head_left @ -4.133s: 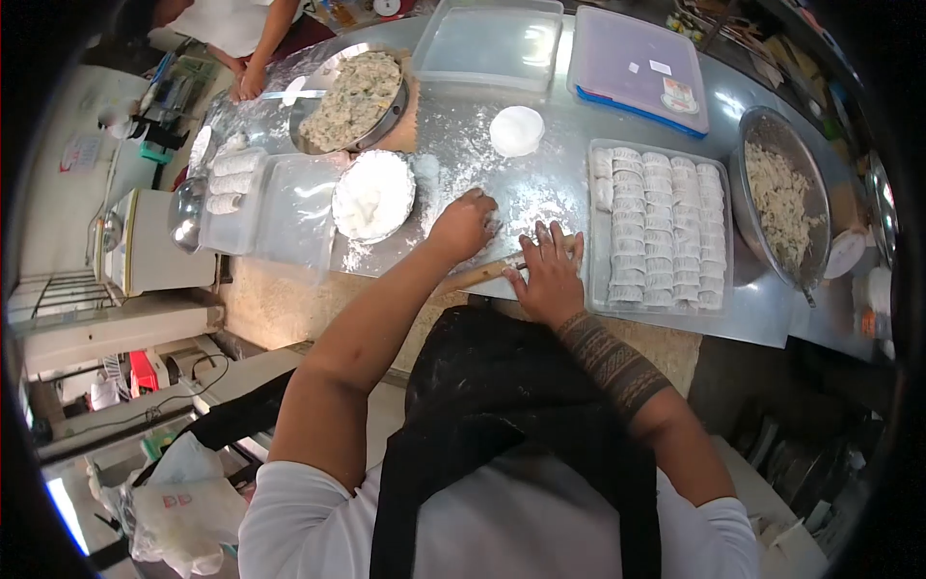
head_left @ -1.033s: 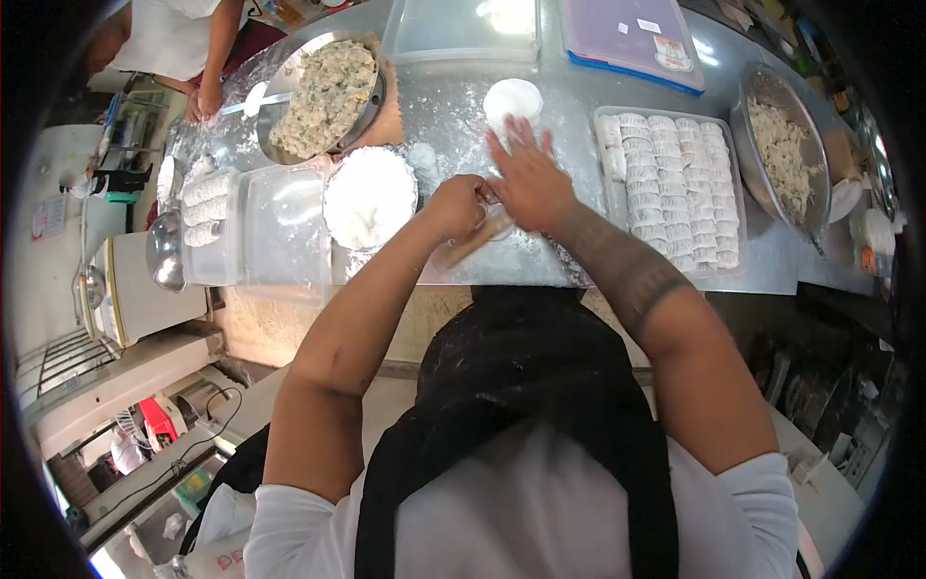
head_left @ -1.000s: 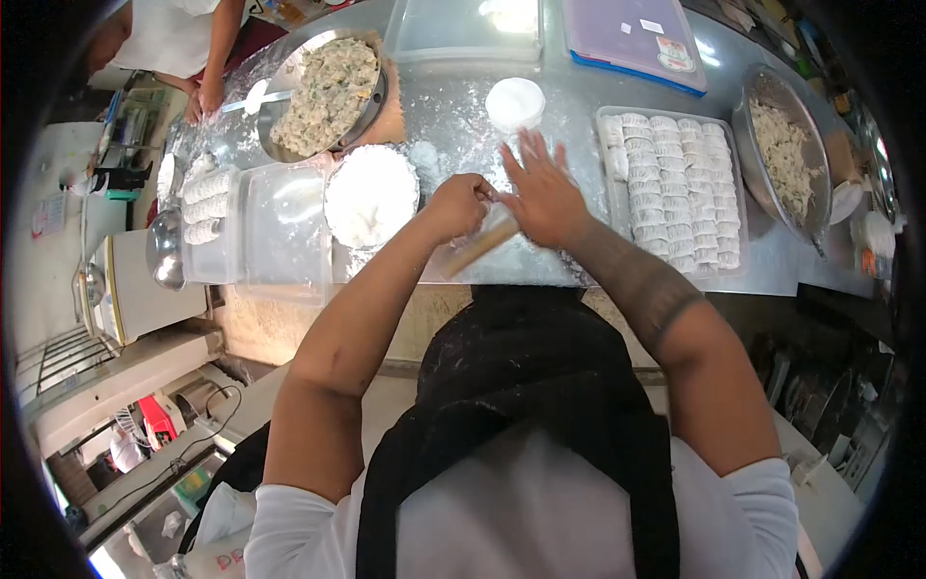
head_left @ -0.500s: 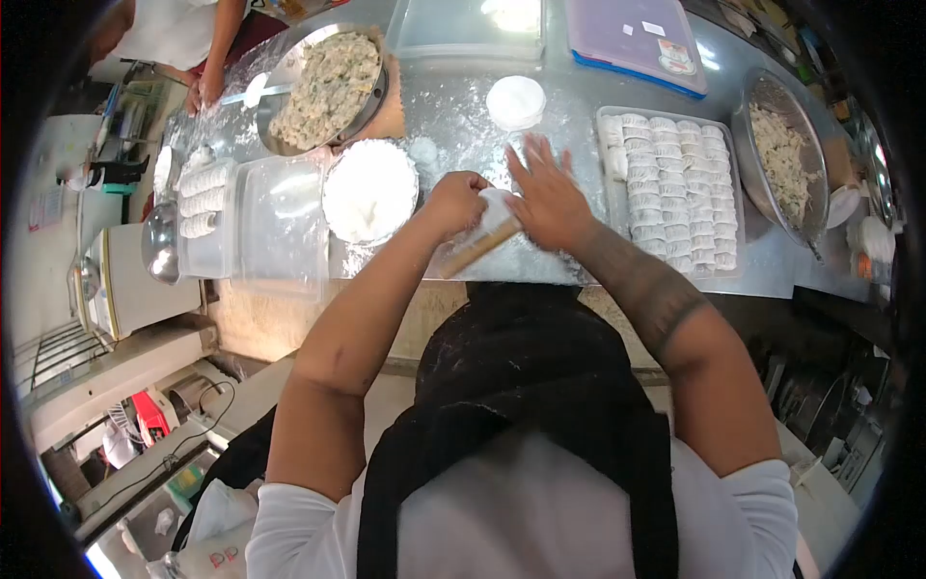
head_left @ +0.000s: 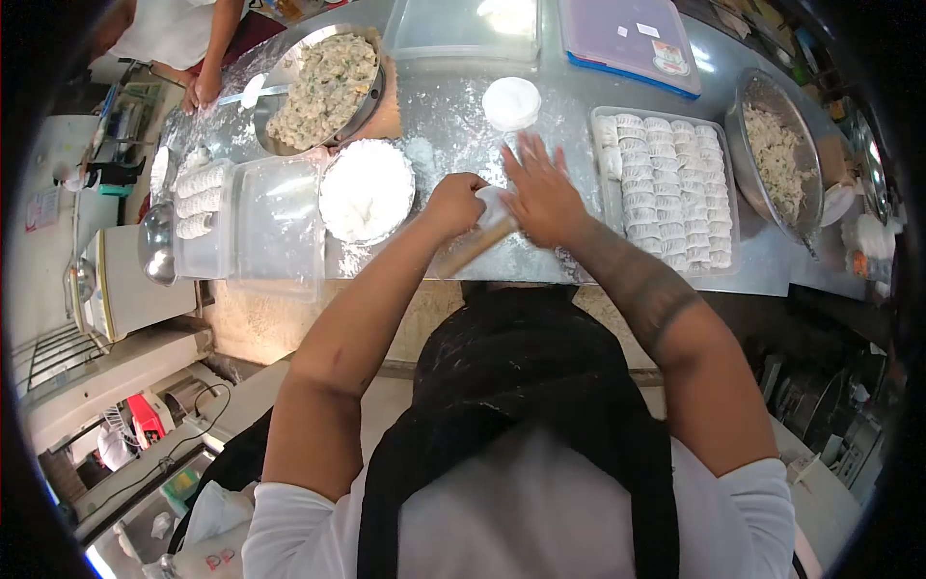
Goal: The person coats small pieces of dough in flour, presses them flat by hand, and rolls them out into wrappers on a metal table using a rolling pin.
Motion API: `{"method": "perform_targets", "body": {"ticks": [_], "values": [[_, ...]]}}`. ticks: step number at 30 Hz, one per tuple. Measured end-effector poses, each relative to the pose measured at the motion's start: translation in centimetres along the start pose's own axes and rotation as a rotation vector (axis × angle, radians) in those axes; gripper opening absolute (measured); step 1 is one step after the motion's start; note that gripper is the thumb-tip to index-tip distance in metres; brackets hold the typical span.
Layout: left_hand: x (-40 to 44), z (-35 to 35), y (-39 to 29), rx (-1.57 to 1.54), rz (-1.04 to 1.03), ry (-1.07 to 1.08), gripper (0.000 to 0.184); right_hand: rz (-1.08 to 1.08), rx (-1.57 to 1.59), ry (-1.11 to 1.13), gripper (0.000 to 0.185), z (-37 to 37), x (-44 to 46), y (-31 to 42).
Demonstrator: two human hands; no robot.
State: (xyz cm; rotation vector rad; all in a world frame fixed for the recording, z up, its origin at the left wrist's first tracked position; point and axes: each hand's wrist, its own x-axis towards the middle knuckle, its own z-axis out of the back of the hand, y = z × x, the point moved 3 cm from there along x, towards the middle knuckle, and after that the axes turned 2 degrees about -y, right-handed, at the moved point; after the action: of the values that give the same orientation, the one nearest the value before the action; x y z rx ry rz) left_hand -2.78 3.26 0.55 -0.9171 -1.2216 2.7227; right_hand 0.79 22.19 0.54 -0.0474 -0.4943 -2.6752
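In the head view, the right hand (head_left: 546, 198) had shifted forward and nearer the left hand (head_left: 453, 206) since the earliest frame, and a pale piece of dough (head_left: 492, 201) showed between them. The right hand was flat, fingers spread and blurred, its palm over one end of the slanted rolling pin (head_left: 475, 248); the left was curled narrow, apparently pinching the dough's edge. The dough lay on the floured bench (head_left: 453, 96), right by the pin, between the flour (head_left: 365, 205) and the dumplings (head_left: 669, 193). Good rolling here seemed to call for light, even pressure from the palm, small turns from the left hand between strokes, and enough flour underneath against sticking.
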Motion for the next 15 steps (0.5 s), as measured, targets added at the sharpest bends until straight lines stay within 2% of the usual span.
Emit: {"method": "perform_targets", "body": {"ticks": [1, 5, 8, 11, 15], "values": [[-0.2, 0.0, 0.4, -0.152, 0.096, 0.034, 0.044, -0.021, -0.001, 0.06, 0.073, 0.8, -2.9, 0.2], [-0.6, -1.0, 2.5, -0.117, 0.165, 0.18, 0.035, 0.004, -0.027, 0.196, 0.072, 1.9, -5.9, 0.3], [-0.3, -0.4, 0.6, 0.393, -0.09, 0.129, 0.032, 0.007, -0.131, 0.117, 0.07, -0.5, 1.0, 0.7], [-0.3, -0.6, 0.1, 0.301, -0.276, -0.187, 0.032, 0.037, -0.076, -0.012, 0.069, -1.5, 5.2, 0.5], [0.1, -0.1, 0.8, -0.037, 0.062, 0.003, 0.031, -0.027, -0.028, 0.083, 0.071, 0.7, -1.3, 0.7]]}}
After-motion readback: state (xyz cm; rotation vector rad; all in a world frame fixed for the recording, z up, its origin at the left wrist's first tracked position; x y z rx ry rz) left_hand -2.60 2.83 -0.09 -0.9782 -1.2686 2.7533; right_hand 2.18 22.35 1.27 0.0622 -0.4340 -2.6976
